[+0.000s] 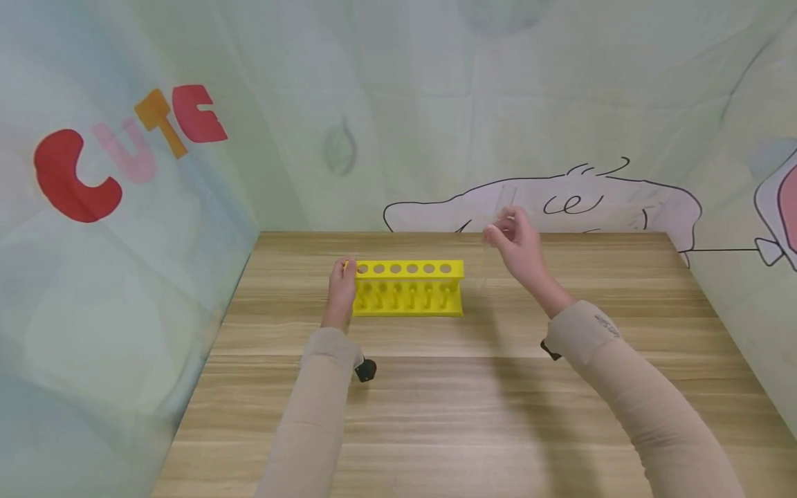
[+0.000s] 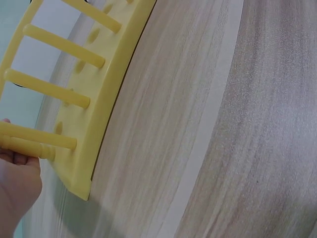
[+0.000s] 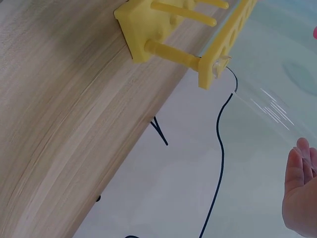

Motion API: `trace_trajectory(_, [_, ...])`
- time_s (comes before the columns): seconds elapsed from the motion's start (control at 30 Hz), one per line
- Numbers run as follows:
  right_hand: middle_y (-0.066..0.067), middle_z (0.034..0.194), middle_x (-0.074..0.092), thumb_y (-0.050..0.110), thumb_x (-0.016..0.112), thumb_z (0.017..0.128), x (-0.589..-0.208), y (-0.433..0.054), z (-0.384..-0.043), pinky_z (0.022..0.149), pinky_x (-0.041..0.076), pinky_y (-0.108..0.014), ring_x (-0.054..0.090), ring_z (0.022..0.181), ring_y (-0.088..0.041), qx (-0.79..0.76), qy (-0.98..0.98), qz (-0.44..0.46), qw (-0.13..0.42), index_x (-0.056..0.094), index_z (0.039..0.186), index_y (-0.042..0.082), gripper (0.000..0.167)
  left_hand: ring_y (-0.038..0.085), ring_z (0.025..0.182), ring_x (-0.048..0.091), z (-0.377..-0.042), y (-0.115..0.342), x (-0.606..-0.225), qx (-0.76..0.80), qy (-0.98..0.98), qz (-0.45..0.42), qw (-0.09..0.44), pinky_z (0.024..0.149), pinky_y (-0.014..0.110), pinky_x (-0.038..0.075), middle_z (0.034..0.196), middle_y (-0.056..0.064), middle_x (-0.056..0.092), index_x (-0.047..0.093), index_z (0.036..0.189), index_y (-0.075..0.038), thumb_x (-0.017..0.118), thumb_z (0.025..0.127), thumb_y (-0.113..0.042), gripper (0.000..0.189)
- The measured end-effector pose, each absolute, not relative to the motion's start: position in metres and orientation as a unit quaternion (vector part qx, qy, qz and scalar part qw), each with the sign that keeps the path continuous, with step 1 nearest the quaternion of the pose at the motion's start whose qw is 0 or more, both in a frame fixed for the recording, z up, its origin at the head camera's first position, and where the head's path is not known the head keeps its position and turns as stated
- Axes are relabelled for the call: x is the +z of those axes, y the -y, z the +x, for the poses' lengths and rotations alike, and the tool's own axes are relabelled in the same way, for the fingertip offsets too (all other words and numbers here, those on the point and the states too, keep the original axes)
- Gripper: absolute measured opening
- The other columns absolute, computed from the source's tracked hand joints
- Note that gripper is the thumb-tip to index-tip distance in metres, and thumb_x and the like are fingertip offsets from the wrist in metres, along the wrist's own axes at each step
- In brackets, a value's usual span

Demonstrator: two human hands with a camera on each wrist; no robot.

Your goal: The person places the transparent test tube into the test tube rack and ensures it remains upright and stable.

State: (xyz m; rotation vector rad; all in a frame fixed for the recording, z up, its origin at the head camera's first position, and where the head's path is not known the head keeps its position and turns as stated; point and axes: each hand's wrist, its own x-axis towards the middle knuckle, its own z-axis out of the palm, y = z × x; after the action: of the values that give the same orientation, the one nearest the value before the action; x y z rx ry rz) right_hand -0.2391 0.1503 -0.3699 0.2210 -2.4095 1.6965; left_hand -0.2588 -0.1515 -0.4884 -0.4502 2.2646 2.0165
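Observation:
A yellow test tube rack point(image 1: 408, 275) with a row of holes along its top stands upright on the table. My left hand point(image 1: 341, 290) grips its left end, the fingers wrapped about the end post, as the left wrist view also shows. Up to the right of the rack, my right hand point(image 1: 519, 249) pinches a clear test tube point(image 3: 270, 109) between thumb and fingers. The tube slants, its lower end toward the rack's right end. In the right wrist view that end overlaps the rack's top bar. No tubes show in the rack's holes.
The wood-grain table point(image 1: 436, 415) extends around the rack on all sides. Behind it hangs a pale printed cloth point(image 1: 405, 124), with more cloth along the left and right. A black wrist device point(image 1: 366, 370) sits at the left cuff.

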Motion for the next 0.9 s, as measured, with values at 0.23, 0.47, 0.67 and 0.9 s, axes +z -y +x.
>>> trace_trajectory(0.23, [-0.028, 0.094, 0.058, 0.005, 0.050, 0.087, -0.355, -0.144, -0.230, 0.071, 0.045, -0.018, 0.055, 0.070, -0.002, 0.589, 0.798, 0.072, 0.106, 0.039, 0.100, 0.003, 0.018, 0.021, 0.121, 0.030, -0.260, 0.151, -0.490, 0.665, -0.733, -0.140, 0.029, 0.104, 0.043, 0.020, 0.117, 0.006, 0.044, 0.039, 0.116, -0.013, 0.033, 0.094, -0.041, 0.037])
trace_trajectory(0.47, [-0.012, 0.089, 0.060, 0.009, 0.051, 0.087, -0.351, -0.142, -0.233, 0.074, 0.047, -0.024, 0.057, 0.074, -0.008, 0.597, 0.792, 0.068, 0.108, 0.039, 0.105, 0.001, 0.023, 0.021, 0.119, 0.031, -0.261, 0.152, -0.492, 0.663, -0.734, -0.145, 0.031, 0.103, 0.043, 0.021, 0.117, 0.003, 0.044, 0.040, 0.114, -0.015, 0.033, 0.093, -0.043, 0.036])
trace_trajectory(0.67, [-0.010, 0.092, 0.059, 0.009, 0.051, 0.088, -0.348, -0.138, -0.237, 0.078, 0.049, -0.029, 0.059, 0.086, -0.025, 0.598, 0.791, 0.072, 0.105, 0.038, 0.109, 0.000, 0.026, 0.021, 0.120, 0.031, -0.262, 0.152, -0.494, 0.660, -0.737, -0.144, 0.027, 0.104, 0.043, 0.021, 0.116, 0.003, 0.044, 0.040, 0.113, -0.016, 0.033, 0.093, -0.044, 0.035])
trace_trajectory(0.9, [-0.014, 0.094, 0.060, 0.014, 0.053, 0.087, -0.359, -0.139, -0.250, 0.077, 0.049, -0.024, 0.061, 0.084, -0.019, 0.589, 0.795, 0.082, 0.116, 0.040, 0.106, 0.005, 0.025, 0.021, 0.119, 0.032, -0.264, 0.152, -0.496, 0.664, -0.735, -0.136, 0.015, 0.104, 0.042, 0.021, 0.112, 0.006, 0.046, 0.040, 0.111, -0.014, 0.033, 0.094, -0.041, 0.033])
